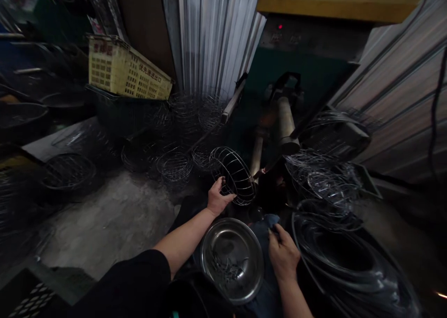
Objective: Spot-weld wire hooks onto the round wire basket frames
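My left hand [219, 198] is closed on the rim of a round wire basket [234, 174], held tilted on its side above the floor. My right hand [282, 253] rests lower right, fingers curled and pinched at a bit of blue cloth [265, 227] on my lap; what it holds is too small to make out. A shiny steel bowl [232, 258] with small wire pieces in it sits between my two forearms.
Several wire baskets [174, 165] lie piled on the concrete floor ahead. Coils of wire rings [335, 253] stack at the right, more wire frames [321, 176] above them. A machine with metal cylinders [284, 122] stands ahead. A yellow crate [125, 71] sits upper left.
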A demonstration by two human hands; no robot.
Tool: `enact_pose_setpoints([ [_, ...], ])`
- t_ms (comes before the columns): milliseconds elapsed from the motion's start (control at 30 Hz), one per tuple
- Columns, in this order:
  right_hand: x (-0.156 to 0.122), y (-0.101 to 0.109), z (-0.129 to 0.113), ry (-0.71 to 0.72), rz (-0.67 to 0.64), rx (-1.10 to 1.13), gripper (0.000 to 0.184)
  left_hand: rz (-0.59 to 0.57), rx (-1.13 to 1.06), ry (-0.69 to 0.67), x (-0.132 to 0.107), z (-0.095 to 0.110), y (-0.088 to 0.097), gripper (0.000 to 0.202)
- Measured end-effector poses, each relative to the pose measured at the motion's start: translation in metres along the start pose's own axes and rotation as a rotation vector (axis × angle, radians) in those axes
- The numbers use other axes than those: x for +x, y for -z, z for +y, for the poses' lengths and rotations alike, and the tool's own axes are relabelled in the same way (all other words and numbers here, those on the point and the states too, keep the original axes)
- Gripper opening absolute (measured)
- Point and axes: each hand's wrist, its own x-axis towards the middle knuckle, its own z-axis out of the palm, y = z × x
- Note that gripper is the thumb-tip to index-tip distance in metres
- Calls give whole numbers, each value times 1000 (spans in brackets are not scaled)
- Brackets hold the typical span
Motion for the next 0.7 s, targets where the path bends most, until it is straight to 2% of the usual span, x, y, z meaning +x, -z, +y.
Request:
enact_pose_setpoints([
  [267, -2, -1, 2, 15, 7, -14, 55, -17, 314, -229, -3, -2, 10, 69],
  [600, -1, 0, 2, 32, 18, -16, 51, -175, 431, -480, -7, -12, 13, 63],
  [700, -1, 1, 2, 20, 15, -12, 50, -198, 434, -518, -9, -14, 12, 60],
])
